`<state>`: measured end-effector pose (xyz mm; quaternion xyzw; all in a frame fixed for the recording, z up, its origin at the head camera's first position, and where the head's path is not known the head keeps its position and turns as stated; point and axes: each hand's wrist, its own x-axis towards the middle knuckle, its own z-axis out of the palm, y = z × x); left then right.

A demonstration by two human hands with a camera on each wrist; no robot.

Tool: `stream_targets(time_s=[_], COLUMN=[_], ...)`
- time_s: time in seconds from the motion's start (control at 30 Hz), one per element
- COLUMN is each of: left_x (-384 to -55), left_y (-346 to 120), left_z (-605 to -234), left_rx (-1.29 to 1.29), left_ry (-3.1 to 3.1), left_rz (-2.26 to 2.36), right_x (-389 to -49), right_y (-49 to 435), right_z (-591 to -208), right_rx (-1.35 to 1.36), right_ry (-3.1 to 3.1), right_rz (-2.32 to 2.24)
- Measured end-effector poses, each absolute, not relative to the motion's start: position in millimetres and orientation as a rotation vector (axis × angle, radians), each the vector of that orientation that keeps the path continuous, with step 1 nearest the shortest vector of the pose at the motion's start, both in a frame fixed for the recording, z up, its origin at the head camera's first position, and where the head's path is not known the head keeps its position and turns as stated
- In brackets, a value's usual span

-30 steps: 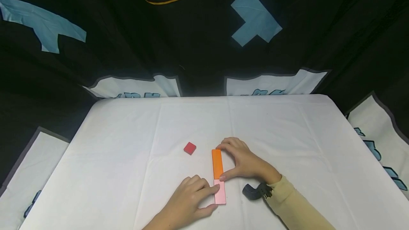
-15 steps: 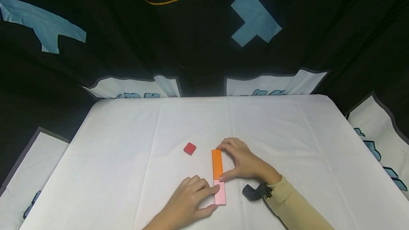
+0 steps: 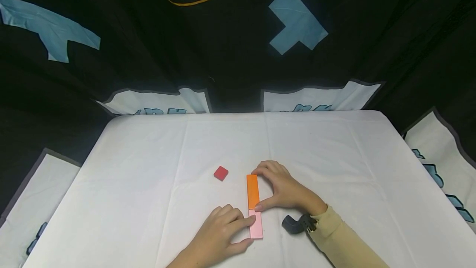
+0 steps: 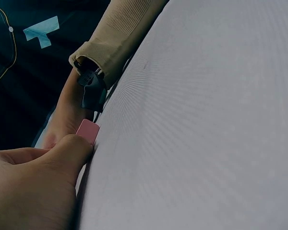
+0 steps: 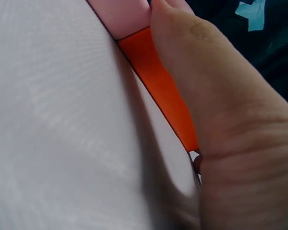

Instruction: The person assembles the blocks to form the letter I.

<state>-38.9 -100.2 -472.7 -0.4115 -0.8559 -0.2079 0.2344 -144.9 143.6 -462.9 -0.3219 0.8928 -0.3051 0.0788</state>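
Observation:
An orange block (image 3: 253, 189) and a shorter pink block (image 3: 256, 230) lie end to end in one line on the white cloth. My left hand (image 3: 222, 230) holds the pink block, thumb at its near end and index finger over its upper part. The right hand (image 3: 288, 189) grips the orange block from the right, fingers at its far end, thumb where the two blocks meet. In the right wrist view, the pink block (image 5: 122, 17) touches the orange block (image 5: 158, 79). Only one end of the pink block (image 4: 89, 130) shows in the left wrist view.
A small red block (image 3: 221, 173) lies on the table, left of the orange block. On the right wrist sits a dark curved device (image 3: 293, 224) below a tan sleeve (image 3: 343, 239). Beyond the table's far edge hangs a black curtain (image 3: 230, 53).

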Motion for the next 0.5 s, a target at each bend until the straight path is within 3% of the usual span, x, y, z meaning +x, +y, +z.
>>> stream_targets(time_s=[0.5], left_x=[-38.6], left_y=[-100.3], left_z=[-471.7], left_rx=[-1.123], left_ry=[-2.34], left_rz=[-0.556], right_x=[-144.0], right_y=[143.2], right_z=[-461.5], right_rx=[-0.959], right_ry=[2.668], right_rz=[-0.914])
